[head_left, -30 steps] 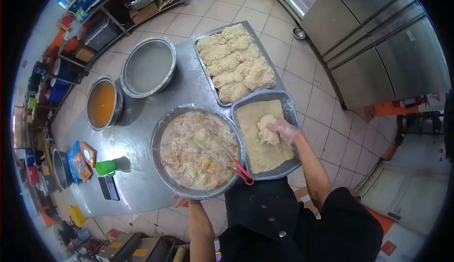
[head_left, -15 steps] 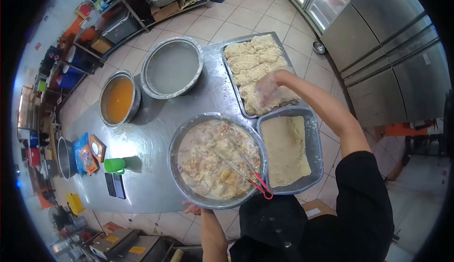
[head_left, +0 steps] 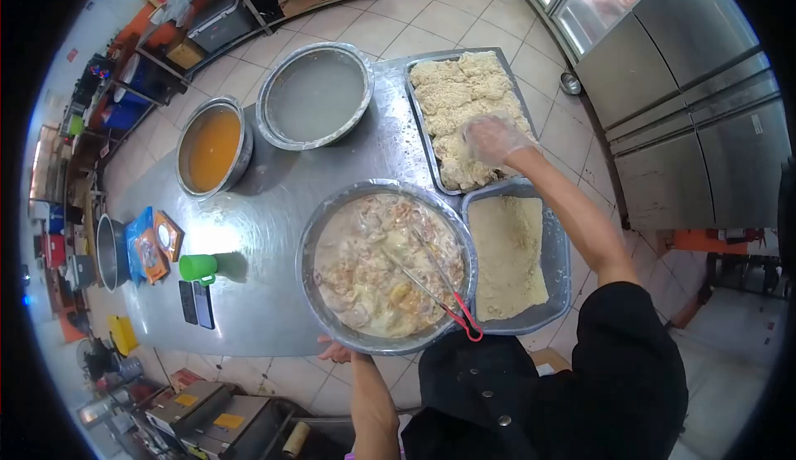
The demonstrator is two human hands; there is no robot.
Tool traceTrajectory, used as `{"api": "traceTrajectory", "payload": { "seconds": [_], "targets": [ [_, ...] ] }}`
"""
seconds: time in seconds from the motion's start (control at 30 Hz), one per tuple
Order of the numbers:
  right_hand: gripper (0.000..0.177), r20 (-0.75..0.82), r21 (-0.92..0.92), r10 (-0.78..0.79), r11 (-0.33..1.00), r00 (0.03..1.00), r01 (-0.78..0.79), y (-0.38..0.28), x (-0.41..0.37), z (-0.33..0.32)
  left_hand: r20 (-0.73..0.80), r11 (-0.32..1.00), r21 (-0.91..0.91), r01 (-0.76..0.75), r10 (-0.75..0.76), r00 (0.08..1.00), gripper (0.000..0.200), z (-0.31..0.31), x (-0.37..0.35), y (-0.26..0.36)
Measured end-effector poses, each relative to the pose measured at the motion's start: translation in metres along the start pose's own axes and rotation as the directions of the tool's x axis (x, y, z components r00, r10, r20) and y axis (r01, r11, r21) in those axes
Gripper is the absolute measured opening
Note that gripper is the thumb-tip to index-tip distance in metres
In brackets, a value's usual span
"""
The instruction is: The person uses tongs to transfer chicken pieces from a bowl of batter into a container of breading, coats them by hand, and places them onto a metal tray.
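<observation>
Right hand (head_left: 493,141), moved from crumb tray (head_left: 558,236) to coated-pieces tray (head_left: 421,124) at 12 o'clock, grip indiscernible; left hand (head_left: 336,350) clasps bowl (head_left: 308,244) rim.

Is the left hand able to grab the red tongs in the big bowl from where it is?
Probably yes. The left hand rests at the near rim of the big bowl, and the tongs lie with their red handles over that same rim. Nothing stands between them.
</observation>
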State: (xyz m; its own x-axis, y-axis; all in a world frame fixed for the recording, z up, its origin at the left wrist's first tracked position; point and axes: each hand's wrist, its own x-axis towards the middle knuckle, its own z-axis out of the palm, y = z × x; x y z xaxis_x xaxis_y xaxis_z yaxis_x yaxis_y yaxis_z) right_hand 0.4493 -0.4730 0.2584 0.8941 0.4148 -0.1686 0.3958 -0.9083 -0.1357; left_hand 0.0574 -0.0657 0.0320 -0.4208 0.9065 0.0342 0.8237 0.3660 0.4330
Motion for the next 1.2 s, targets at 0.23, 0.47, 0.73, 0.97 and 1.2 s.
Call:
{"api": "traceTrajectory", "payload": {
  "seconds": [0.23, 0.47, 0.73, 0.97, 1.2],
  "targets": [
    [0.029, 0.339, 0.115, 0.050, 0.989, 0.939, -0.094, -0.010, -0.012, 0.012, 0.020, 0.999, -0.039, 0.001, 0.000, 1.000, 0.067, -0.007, -0.001, 0.002],
    [0.027, -0.048, 0.695, 0.281, 0.698, 0.958, -0.171, -0.025, -0.162, -0.036, 0.071, 0.996, -0.066, 0.055, -0.050, 0.996, 0.066, -0.019, -0.009, 0.015],
    [0.023, -0.402, 0.387, 0.278, 0.915, 0.872, -0.113, -0.087, -0.228, 0.027, 0.173, 0.997, -0.037, 0.064, -0.056, 0.983, 0.071, -0.053, -0.017, 0.035],
    [0.039, -0.065, 0.248, 0.101, 0.965, 0.993, -0.082, -0.212, -0.237, 0.031, 0.270, 0.996, -0.023, 0.088, -0.078, 0.960, 0.070, -0.052, -0.014, 0.030],
    [0.022, 0.005, 0.059, 0.054, 0.997, 0.999, -0.055, -0.187, -0.213, 0.038, 0.134, 0.993, -0.108, 0.041, -0.026, 0.991, 0.073, -0.040, -0.014, 0.026]
  ]
}}
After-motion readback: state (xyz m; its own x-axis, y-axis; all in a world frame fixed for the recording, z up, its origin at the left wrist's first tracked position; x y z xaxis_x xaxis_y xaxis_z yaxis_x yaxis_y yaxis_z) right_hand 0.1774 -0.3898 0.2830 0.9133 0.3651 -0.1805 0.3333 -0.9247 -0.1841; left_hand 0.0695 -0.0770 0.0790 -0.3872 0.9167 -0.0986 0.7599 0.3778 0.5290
